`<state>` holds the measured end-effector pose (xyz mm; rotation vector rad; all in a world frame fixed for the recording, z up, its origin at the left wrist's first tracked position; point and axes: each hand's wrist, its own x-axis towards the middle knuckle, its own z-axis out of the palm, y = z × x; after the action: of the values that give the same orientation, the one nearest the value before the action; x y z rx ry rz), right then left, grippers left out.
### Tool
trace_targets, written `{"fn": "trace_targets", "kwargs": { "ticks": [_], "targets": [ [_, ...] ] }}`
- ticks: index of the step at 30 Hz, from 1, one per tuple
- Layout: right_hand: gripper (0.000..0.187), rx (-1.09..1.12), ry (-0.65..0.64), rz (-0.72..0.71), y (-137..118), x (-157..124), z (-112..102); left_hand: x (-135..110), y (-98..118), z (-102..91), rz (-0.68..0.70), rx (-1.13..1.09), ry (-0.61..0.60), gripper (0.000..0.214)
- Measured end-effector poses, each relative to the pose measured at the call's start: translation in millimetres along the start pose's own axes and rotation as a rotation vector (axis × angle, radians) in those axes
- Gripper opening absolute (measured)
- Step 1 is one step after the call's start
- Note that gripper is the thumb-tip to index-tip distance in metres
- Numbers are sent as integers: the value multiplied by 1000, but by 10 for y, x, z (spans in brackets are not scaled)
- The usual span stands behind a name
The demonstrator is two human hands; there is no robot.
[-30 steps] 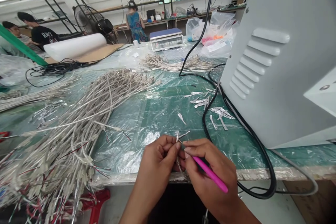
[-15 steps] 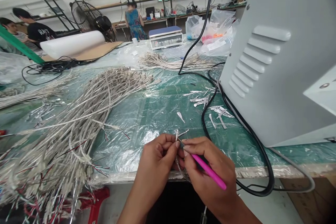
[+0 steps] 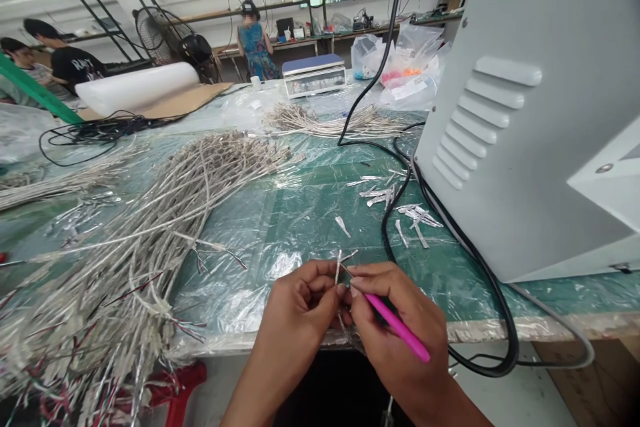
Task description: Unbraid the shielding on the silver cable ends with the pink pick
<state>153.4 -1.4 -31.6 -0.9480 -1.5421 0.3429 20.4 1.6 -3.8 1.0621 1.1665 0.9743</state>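
Note:
Near the table's front edge, my left hand [image 3: 305, 307] pinches a thin cable [image 3: 339, 268] whose silvery, foil-like end points up between thumb and fingers. My right hand [image 3: 400, 320] grips a tool with a pink handle [image 3: 397, 327] like a pen. Its thin metal tip reaches the cable end beside my left thumb; the exact tip shape is too small to tell. Just beyond my fingers lies a single foil strip [image 3: 343, 226] on the green, plastic-covered table [image 3: 300, 213].
A big heap of grey cables [image 3: 190, 200] fills the left side. More foil strips [image 3: 420, 215] lie right of centre beside black cords [image 3: 387, 227]. A grey vented machine [image 3: 540, 147] stands at right. A scale [image 3: 314, 80], plastic bags [image 3: 400, 73] and people [image 3: 257, 47] are farther back.
My left thumb sits slightly lower on the cable, and more of the silvery end shows above it. The right hand keeps its grip on the pink-handled tool, almost unmoved. The view shifts slightly.

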Motion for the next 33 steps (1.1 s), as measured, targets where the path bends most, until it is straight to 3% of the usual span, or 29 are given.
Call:
{"fn": "trace_targets", "kwargs": {
  "ticks": [9,15,22,33],
  "targets": [
    [21,-56,90,53,36,-13,12,-18,-5,22,-9,14,67,11],
    [15,-14,189,245,38,-36,6,-43,-3,23,1,54,124,15],
    [26,34,48,-27,-35,-29,-87,-29,-15,42,-22,43,150,15],
    [25,17,1,-29,-21,-7,-50,-30,10,82,-19,79,192,12]
  ]
}}
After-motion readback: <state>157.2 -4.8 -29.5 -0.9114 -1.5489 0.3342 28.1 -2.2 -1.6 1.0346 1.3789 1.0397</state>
